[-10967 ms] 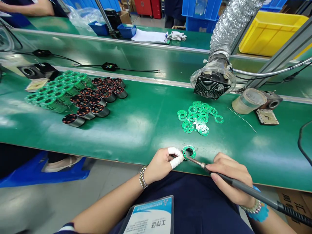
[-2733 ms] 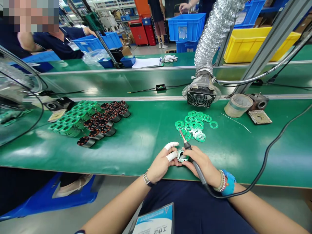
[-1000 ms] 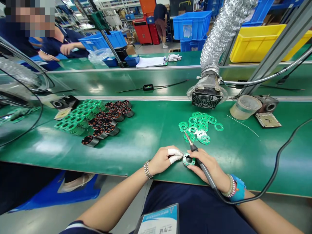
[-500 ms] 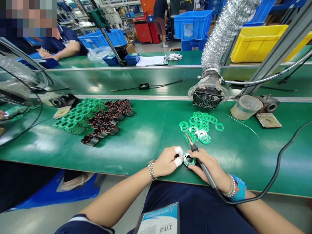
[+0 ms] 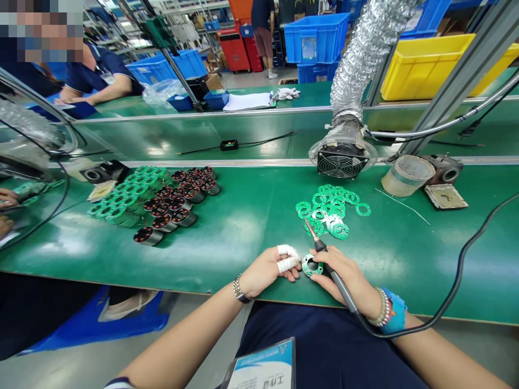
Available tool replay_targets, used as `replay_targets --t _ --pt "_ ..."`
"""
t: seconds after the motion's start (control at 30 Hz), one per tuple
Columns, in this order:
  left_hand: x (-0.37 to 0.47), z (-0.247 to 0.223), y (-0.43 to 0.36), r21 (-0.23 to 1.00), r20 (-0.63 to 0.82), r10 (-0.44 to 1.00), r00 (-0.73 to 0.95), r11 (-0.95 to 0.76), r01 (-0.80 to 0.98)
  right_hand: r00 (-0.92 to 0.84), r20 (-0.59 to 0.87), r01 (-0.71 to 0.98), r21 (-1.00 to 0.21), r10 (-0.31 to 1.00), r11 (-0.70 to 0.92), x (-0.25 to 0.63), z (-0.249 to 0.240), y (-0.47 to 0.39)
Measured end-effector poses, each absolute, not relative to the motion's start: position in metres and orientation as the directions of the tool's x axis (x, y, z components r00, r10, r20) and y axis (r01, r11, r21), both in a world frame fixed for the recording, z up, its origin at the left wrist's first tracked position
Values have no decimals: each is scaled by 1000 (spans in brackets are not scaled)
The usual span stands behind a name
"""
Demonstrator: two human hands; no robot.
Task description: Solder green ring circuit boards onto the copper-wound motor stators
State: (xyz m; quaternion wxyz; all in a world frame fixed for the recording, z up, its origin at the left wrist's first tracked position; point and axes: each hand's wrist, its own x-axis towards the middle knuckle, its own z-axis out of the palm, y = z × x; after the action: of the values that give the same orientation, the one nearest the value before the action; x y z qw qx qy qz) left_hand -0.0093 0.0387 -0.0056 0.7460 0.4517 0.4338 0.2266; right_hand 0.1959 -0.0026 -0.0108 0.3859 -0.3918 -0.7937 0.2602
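Note:
My right hand [image 5: 352,278] holds a soldering iron [image 5: 321,246] with its tip pointing up and left, away from me. The same hand's thumb and a finger grip a green ring-shaped circuit board [image 5: 305,268] near the front edge of the bench. Just left of it is my left hand [image 5: 270,269], its thumb and forefinger wrapped in white and pinched together. Whatever may sit in that pinch is too small to make out. Beyond the iron's tip lies a loose heap of green ring boards [image 5: 333,202].
At left stand rows of motor stators [image 5: 184,217] with copper windings, beside stacked green boards [image 5: 135,189]. A fume fan [image 5: 343,163] hangs over the bench. At right are a round tub [image 5: 407,176], a sponge holder [image 5: 446,196] and the iron's cable [image 5: 460,270]. A co-worker [image 5: 99,73] sits opposite.
My left hand has drawn slightly left from the ring board, and its wrapped thumb and forefinger have straightened. The right hand keeps the iron and board almost in place. The view has shifted slightly.

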Motion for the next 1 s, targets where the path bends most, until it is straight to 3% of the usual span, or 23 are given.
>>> replay_targets --t 0.57,0.87,1.0 --pt "-1 -4 51 949 -313 720 620 264 173 -390 416 420 -714 821 561 195 -8 -2" --pt "23 -4 27 912 -370 854 364 409 -33 -392 413 398 -729 822 556 196 -11 -2" --pt "21 -4 25 889 -396 839 373 453 -74 -391 396 389 -747 831 539 197 -10 -3"
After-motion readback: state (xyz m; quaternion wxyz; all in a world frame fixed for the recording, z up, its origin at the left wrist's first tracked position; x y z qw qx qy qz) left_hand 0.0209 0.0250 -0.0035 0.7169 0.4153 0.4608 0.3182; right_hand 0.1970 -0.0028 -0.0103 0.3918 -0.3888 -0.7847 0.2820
